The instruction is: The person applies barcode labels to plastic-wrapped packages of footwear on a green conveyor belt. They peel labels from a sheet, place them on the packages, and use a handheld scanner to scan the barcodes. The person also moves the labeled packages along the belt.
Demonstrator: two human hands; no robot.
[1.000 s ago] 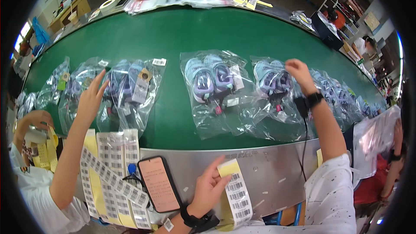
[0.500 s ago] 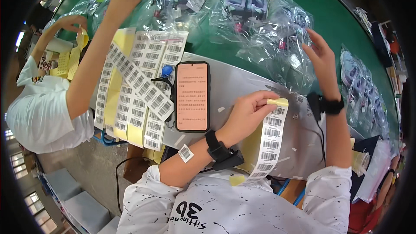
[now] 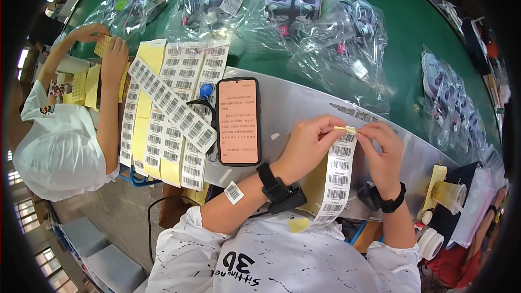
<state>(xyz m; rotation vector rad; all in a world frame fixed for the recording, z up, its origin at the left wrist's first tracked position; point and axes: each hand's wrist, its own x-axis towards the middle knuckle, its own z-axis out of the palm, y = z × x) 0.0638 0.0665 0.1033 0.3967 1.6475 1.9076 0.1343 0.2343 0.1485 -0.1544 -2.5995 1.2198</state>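
A strip of barcode stickers on yellow backing hangs down over the metal plate's front edge towards my shirt. My left hand pinches its folded top end between thumb and fingers. Right beside it, my right hand has thumb and forefinger closed at the same end, at the uppermost label. A single barcode sticker is stuck on my left forearm. Beyond my hands lie pairs of sandals in clear plastic bags on the green table.
A phone showing text lies left of my hands. Next to it are several sheets of barcode labels and a blue-headed item. More bagged shoes sit at right, near a plastic cup. Another person handles yellow stickers at left.
My right hand has come from the bagged sandals back to the top of the sticker strip. The co-worker's outstretched arm has drawn back to the yellow stickers.
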